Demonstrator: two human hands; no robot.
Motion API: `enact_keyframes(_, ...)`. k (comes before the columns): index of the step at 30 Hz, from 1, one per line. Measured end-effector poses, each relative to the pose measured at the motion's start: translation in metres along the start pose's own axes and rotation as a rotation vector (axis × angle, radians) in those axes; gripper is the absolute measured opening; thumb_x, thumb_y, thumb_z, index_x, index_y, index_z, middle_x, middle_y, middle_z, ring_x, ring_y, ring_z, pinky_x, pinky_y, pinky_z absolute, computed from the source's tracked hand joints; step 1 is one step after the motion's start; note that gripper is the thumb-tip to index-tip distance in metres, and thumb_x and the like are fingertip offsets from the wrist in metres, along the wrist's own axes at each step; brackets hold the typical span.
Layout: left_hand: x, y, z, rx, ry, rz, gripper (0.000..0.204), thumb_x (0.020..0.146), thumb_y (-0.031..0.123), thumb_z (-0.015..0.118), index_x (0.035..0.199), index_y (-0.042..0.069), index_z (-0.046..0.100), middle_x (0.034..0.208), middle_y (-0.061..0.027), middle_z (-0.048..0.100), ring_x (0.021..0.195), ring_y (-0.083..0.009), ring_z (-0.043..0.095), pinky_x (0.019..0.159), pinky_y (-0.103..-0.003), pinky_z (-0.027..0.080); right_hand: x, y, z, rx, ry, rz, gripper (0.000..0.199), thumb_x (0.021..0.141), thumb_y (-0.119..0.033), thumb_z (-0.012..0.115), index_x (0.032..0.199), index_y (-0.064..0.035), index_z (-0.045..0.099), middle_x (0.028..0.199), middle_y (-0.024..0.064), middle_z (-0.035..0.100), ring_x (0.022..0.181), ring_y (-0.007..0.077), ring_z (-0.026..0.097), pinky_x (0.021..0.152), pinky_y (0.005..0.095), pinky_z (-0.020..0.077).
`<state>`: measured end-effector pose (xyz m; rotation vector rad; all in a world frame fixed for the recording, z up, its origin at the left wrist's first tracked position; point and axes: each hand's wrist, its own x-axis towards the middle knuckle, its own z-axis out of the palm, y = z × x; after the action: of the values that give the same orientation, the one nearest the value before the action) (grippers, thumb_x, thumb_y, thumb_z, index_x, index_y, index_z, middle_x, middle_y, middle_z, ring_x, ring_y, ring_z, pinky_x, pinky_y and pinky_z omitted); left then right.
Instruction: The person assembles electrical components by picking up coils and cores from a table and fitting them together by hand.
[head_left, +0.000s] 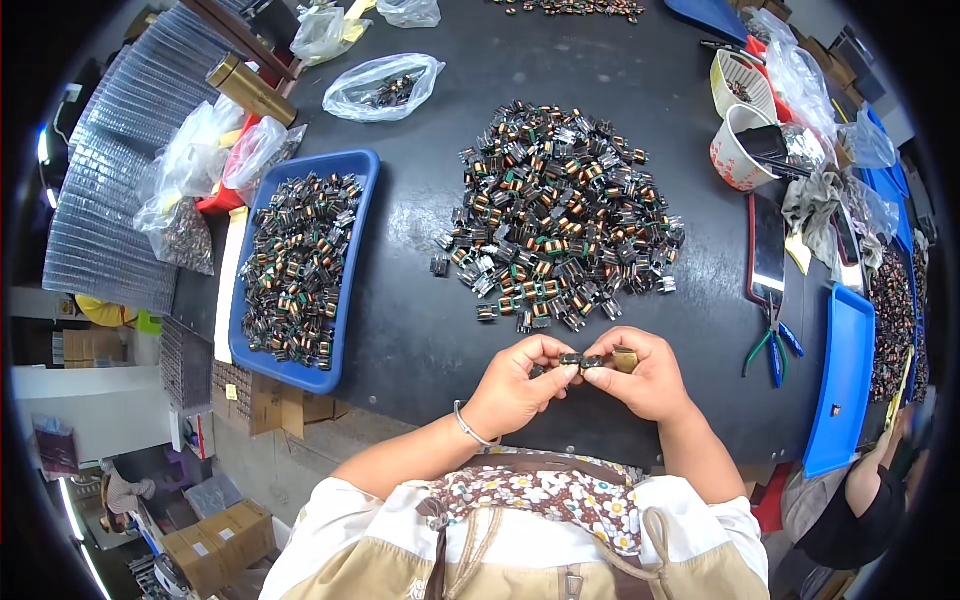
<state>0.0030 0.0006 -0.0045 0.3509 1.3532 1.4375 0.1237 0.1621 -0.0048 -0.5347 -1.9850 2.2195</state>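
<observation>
Dark tabletop (420,340) is filling the frame's middle. At lower centre, the left hand (522,385) and right hand (645,378) are pinching a small black part (570,359), probably light and stiff, best held by its sides.

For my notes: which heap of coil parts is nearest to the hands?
The central loose heap on the black table, just beyond the left hand and right hand; all others lie farther away.

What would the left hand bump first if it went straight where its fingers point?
Past the small dark part it's touching, the left hand would probably bump the right hand; depth is unclear.
</observation>
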Motion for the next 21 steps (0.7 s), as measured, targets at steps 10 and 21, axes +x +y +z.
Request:
enact_keyframes(10,0.002,-0.004,0.001,-0.118,-0.04,-0.036,0.016,0.091,0.012,0.062,0.104,0.004,0.056,0.086,-0.0042,0.061,0.067,-0.0071,0.058,0.047,-0.018,0.043,0.002,0.0,0.004,-0.105,0.032,-0.068,0.017,0.076,-0.007,0.077,0.088,-0.001,0.067,0.086,0.0038,0.063,0.073,0.0065,0.057,0.063,0.0224,0.0466)
enact_keyframes(21,0.002,0.004,-0.002,-0.099,-0.076,-0.077,0.01,0.092,0.009,0.06,0.1,0.004,0.057,0.088,-0.0077,0.065,0.068,-0.0085,0.058,0.05,-0.018,0.045,0.016,-0.008,-0.013,-0.874,0.354,-0.257,0.024,0.073,-0.008,0.074,0.097,-0.0097,0.068,0.087,0.005,0.061,0.074,0.0223,0.062,0.066,0.0332,0.0497)
